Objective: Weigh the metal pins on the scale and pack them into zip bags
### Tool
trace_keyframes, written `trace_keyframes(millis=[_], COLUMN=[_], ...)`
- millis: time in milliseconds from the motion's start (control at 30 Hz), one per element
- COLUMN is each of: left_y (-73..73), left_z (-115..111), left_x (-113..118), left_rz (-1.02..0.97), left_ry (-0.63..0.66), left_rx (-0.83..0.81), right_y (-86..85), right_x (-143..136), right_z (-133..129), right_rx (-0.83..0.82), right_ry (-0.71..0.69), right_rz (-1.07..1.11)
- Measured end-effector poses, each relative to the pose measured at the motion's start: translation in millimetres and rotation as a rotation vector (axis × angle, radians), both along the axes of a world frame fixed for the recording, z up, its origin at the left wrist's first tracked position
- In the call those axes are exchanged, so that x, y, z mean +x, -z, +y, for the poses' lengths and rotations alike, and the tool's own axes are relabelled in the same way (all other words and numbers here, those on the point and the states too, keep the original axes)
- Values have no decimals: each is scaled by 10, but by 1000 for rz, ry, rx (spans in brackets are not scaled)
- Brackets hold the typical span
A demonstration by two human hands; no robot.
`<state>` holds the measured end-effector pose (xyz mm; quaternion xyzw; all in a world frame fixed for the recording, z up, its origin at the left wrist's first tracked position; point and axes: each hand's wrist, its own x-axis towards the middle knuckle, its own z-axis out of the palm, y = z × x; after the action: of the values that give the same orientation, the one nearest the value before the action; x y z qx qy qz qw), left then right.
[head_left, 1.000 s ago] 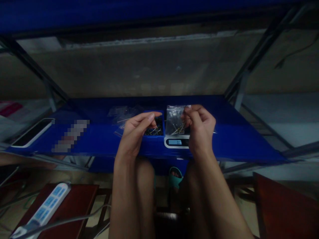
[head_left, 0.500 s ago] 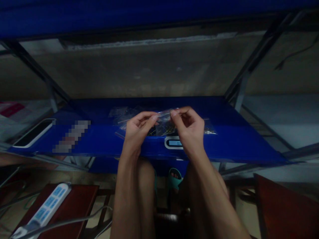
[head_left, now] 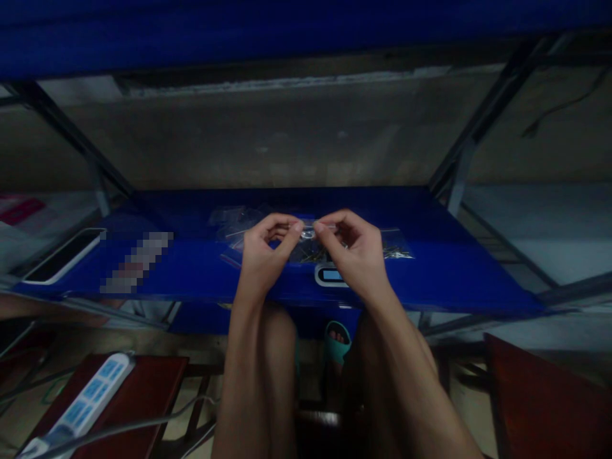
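A small clear plastic bag [head_left: 308, 245] with thin metal pieces low in it hangs between my hands. My left hand [head_left: 270, 245] pinches its top edge with thumb and forefinger. The same edge, a little to the right, is pinched by my right hand [head_left: 351, 242]. Below the bag, a white scale [head_left: 329, 275] with a lit display is partly covered by my right hand. Right of that hand lies another clear bag [head_left: 399, 245] holding metal pins. Several clear bags [head_left: 229, 223] lie behind and left of my left hand.
On the blue shelf [head_left: 454, 268] a phone [head_left: 67, 255] lies at the far left, near a blurred-out strip [head_left: 138, 261]. Metal posts [head_left: 461, 166] frame both sides. A white power strip [head_left: 90, 395] rests on a brown stool [head_left: 148, 395] at the lower left.
My right hand has moved slightly left, so my fingertips are closer together on the bag's top edge. More of the bag of pins on the right shows.
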<state>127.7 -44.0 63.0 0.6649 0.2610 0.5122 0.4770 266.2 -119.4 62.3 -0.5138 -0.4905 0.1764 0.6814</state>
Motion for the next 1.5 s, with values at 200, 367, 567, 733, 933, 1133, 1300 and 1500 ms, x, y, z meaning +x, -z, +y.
trace_keyframes(millis=[200, 367, 567, 733, 933, 1133, 1300, 1500], left_y=[-38, -27, -14, -15, 25, 28, 21, -10], left_z=[-41, -56, -41, -43, -16, -31, -30, -3], left_x=[15, 65, 43, 67, 95, 112, 105, -33], left_rz=[42, -4, 51, 25, -71, -165, -190, -116], left_ry=[-21, -97, -35, -101, -154, -149, -168, -74], left_rx=[67, 89, 93, 132, 42, -66, -43, -57], right_y=[22, 47, 28, 65, 60, 51, 21, -10], right_x=[-50, -58, -44, -110, -118, -118, -131, -127], right_z=[25, 72, 34, 82, 102, 103, 49, -21], right_rx=[-7, 44, 9, 53, 41, 21, -5, 42], right_ry=[51, 5, 4, 3, 98, 109, 35, 42], right_rz=[-20, 162, 79, 227, 330, 376, 384, 230])
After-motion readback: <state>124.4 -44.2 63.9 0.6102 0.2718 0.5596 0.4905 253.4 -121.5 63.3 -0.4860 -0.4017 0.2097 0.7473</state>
